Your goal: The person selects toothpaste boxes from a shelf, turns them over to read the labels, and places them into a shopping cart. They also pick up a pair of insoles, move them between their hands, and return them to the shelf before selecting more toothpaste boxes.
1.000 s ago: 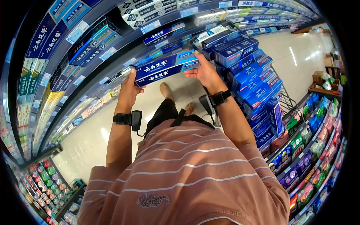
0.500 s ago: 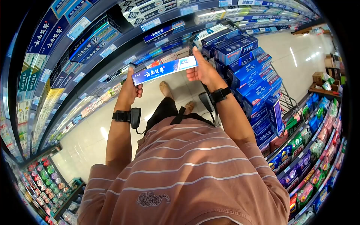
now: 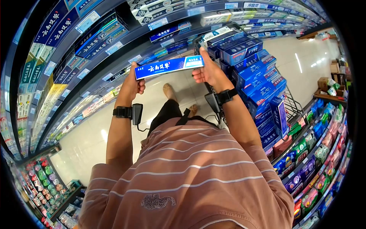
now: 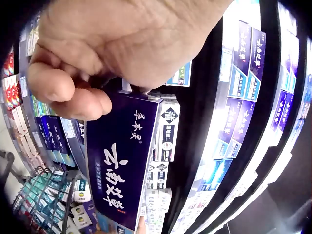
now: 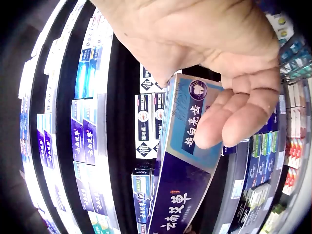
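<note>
A long dark-blue toothpaste box [image 3: 164, 68] with white lettering and a pale-blue end panel spans both hands in the head view, raised in front of the body. My left hand [image 3: 131, 87] holds its left end, thumb at the upper edge and fingers curled below. At the other end, my right hand [image 3: 212, 73] grips the box between thumb and fingers. The left wrist view shows the dark end of the box [image 4: 122, 156] under curled fingers [image 4: 51, 85]. In the right wrist view, bent fingers [image 5: 248, 114] lie over the light-blue panel with its tooth emblem.
Shelves of toothpaste boxes [image 3: 101, 40] with price tags curve along the left and front. Close on the right stands a wire cart [image 3: 295, 110] piled high with blue boxes [image 3: 255, 82]. Behind it, racks hold colourful packets [image 3: 305, 164]. Tiled floor [image 3: 82, 147] shows below.
The toothpaste box has tilted: two printed faces showed a second ago, now one bright face shows. Both hands have turned with it and keep hold of its ends.
</note>
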